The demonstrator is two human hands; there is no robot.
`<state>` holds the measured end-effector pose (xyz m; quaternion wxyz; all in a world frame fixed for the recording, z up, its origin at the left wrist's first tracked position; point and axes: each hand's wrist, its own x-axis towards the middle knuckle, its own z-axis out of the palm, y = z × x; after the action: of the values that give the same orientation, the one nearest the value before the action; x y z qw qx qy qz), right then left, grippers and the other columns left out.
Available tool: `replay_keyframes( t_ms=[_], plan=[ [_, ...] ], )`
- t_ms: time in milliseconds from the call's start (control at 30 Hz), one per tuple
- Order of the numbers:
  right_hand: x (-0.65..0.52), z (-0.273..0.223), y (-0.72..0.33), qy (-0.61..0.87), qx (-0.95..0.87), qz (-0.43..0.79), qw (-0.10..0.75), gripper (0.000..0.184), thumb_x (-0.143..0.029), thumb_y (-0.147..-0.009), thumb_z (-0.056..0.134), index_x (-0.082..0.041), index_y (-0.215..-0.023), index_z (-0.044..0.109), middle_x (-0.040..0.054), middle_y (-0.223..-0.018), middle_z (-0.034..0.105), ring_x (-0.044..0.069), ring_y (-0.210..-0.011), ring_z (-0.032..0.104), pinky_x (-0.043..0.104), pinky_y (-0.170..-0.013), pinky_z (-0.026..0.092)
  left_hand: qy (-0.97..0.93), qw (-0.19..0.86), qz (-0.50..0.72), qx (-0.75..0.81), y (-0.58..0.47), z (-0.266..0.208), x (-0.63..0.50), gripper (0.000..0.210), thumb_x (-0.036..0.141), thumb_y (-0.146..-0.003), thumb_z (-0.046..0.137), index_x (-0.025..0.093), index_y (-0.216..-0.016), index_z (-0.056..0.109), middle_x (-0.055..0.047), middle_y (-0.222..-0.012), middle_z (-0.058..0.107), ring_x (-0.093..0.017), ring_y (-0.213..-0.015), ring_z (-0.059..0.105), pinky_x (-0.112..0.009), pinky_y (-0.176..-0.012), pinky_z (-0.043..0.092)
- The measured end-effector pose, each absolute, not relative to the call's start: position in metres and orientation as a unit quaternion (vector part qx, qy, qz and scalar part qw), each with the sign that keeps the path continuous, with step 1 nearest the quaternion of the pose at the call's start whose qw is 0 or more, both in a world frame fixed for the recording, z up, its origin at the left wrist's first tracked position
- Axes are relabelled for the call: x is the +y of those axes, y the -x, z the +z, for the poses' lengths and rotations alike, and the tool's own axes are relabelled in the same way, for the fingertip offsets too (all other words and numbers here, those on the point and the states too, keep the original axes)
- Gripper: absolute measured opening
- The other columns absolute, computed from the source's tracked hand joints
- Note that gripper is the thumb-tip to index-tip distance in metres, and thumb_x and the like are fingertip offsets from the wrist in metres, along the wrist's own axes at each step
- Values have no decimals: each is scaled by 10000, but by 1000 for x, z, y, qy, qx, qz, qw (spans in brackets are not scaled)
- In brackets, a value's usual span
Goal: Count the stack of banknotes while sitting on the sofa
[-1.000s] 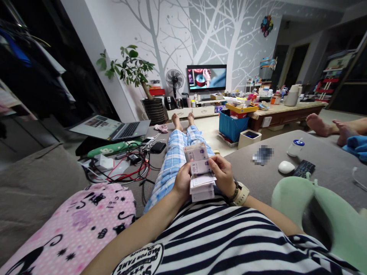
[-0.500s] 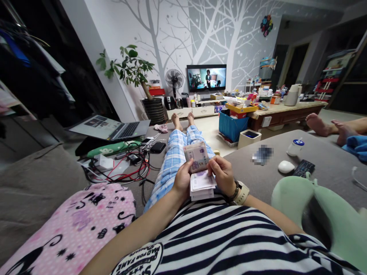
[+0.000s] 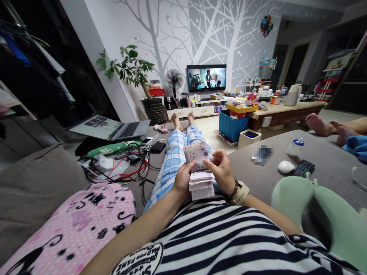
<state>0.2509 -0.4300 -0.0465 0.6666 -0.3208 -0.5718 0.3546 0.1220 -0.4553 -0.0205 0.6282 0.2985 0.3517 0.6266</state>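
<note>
Tree-painted wall, banknotes gripped in left hand, right hand pinching their lower right corner

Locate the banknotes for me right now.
In the head view, the banknotes are just below and right of centre, between the left hand and right hand, in front of the plaid trousers and close to the striped shirt.

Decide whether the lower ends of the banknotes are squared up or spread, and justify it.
Spread: the banknotes show staggered lower edges, one beyond another, rather than one flush edge. Whether any are folded, I cannot tell.
</note>
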Motion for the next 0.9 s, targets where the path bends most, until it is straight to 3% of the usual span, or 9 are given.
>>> replay_keyframes(
  t_ms=[100, 167, 300, 467, 667, 900],
  plan=[
    [-426, -49, -252, 326, -568, 360, 664, 303, -398, -806, 726, -231, -928, 504, -85, -643, 479, 118, -573, 457, 252, -563, 369, -310, 622, 628, 350, -122, -22, -456, 261, 197, -719, 753, 126, -965, 707, -63, -747, 766, -262, -783, 748, -348, -741, 586],
    [-424, -50, -254, 335, -582, 343, 656, 270, -433, -848, 679, -220, -816, 515, -68, -641, 469, 120, -590, 440, 259, -577, 359, -311, 619, 632, 348, -122, -23, -457, 291, 170, -702, 747, 122, -986, 702, -64, -760, 768, -263, -798, 749, -352, -754, 585],
    [-423, -51, -256, 345, -613, 308, 641, 399, -477, -904, 602, -213, -636, 468, -48, -605, 436, 126, -603, 402, 270, -594, 341, -307, 620, 637, 339, -123, -25, -455, 314, 157, -694, 749, 125, -1003, 701, -68, -786, 772, -277, -855, 751, -367, -783, 588],
    [-427, -48, -256, 346, -616, 291, 645, 402, -468, -916, 588, -215, -631, 461, -49, -590, 435, 127, -591, 399, 275, -598, 329, -282, 635, 635, 339, -124, -23, -453, 242, 250, -791, 707, 102, -982, 716, -124, -901, 785, -300, -915, 750, -393, -822, 597],
    [-430, -47, -256, 343, -617, 284, 649, 380, -445, -933, 570, -214, -642, 491, -42, -590, 456, 132, -591, 413, 279, -602, 332, -265, 641, 634, 342, -126, -21, -454, 255, 239, -887, 590, 84, -1049, 712, -129, -926, 788, -291, -901, 754, -397, -831, 601],
    [-427, -51, -255, 307, -613, 298, 664, 315, -438, -931, 584, -212, -713, 559, -38, -622, 475, 135, -605, 426, 274, -602, 352, -281, 636, 633, 341, -124, -24, -454, 273, 261, -851, 661, 96, -1061, 717, -118, -912, 789, -287, -885, 754, -371, -801, 606]
  ],
)
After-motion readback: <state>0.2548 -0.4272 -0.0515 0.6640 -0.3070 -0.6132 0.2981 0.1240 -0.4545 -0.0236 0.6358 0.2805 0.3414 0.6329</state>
